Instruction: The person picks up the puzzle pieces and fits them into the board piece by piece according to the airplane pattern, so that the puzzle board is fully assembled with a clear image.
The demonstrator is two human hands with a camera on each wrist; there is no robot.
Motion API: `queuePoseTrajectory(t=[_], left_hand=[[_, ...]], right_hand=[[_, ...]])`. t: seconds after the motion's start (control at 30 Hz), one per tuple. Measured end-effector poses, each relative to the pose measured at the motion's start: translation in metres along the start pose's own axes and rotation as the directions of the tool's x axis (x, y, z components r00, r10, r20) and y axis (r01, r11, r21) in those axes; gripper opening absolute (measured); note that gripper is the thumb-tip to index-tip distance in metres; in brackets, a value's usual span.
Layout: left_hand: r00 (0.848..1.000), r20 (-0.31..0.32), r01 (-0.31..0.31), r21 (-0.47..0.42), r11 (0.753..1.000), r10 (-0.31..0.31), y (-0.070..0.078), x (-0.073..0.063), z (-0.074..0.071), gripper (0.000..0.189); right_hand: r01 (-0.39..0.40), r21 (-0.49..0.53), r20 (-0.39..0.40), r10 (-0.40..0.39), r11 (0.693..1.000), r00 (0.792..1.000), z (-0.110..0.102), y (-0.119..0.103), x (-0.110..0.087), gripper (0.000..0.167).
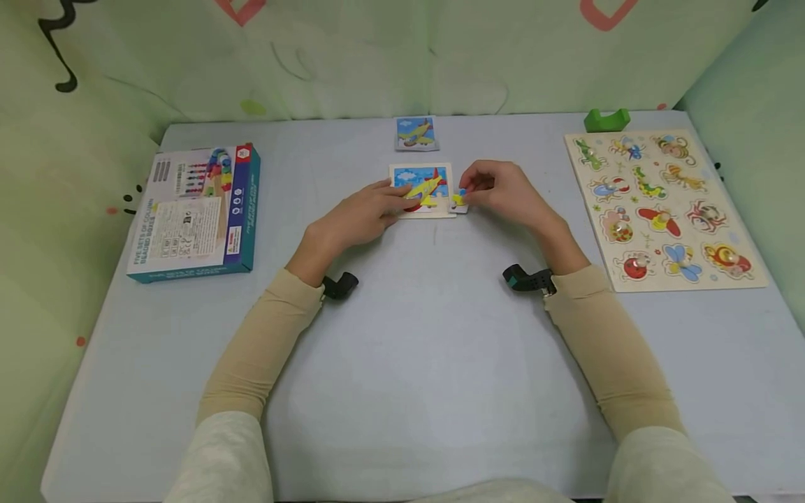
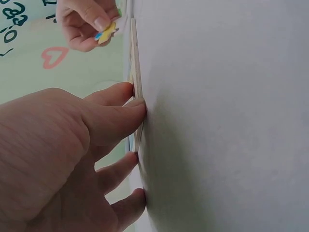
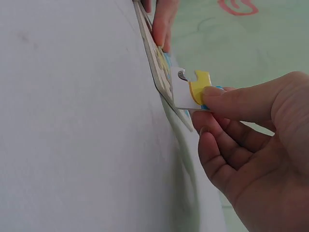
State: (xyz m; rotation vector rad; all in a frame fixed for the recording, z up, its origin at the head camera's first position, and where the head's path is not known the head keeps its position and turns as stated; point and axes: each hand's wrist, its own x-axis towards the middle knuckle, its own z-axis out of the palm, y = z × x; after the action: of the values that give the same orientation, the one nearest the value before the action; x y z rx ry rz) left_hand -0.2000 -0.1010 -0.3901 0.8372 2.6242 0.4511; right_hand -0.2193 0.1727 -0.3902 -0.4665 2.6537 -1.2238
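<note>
A small jigsaw puzzle tray [image 1: 434, 215] with a yellow airplane picture lies flat on the table. My left hand [image 1: 371, 212] rests on its left part, the fingers stretched over the picture. In the left wrist view the thumb touches the edge of the tray [image 2: 137, 63]. My right hand [image 1: 503, 192] pinches a jigsaw piece [image 3: 182, 94] between thumb and fingers at the tray's right side. This piece shows yellow and blue on white, and it stands tilted in the right wrist view. Part of the airplane picture is hidden under the left fingers.
Behind the tray lies a small airplane picture [image 1: 416, 134]. A boxed bead set [image 1: 189, 216] lies at the left. To the right is a wooden insect peg puzzle [image 1: 682, 209], with a green block [image 1: 606, 121] behind it. Curtains [image 1: 377, 63] border the table [image 1: 428, 349].
</note>
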Motion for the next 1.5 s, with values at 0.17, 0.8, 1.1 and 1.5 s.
queuePoseTrajectory(t=[0.17,0.8,1.1,1.5], left_hand=[[1.000,-0.005,-0.014,-0.006,1.000,0.014,0.001,0.000,-0.002,0.047],[0.999,-0.024,-0.038,-0.012,0.999,0.037,0.001,0.001,-0.002,0.046],[0.999,-0.024,-0.046,-0.016,0.999,0.046,0.001,0.001,-0.002,0.045],[0.999,-0.022,-0.025,-0.018,1.000,0.025,0.000,0.000,-0.001,0.047]], right_hand=[[0.020,0.009,-0.040,-0.019,1.000,0.999,0.012,-0.009,0.006,0.012],[0.026,-0.115,-0.060,-0.033,0.993,0.998,0.033,-0.018,0.013,0.013],[0.029,-0.162,-0.046,-0.037,0.986,0.998,0.036,-0.019,0.013,0.016],[0.002,-0.175,-0.051,-0.011,0.985,0.999,0.038,-0.018,0.014,0.016]])
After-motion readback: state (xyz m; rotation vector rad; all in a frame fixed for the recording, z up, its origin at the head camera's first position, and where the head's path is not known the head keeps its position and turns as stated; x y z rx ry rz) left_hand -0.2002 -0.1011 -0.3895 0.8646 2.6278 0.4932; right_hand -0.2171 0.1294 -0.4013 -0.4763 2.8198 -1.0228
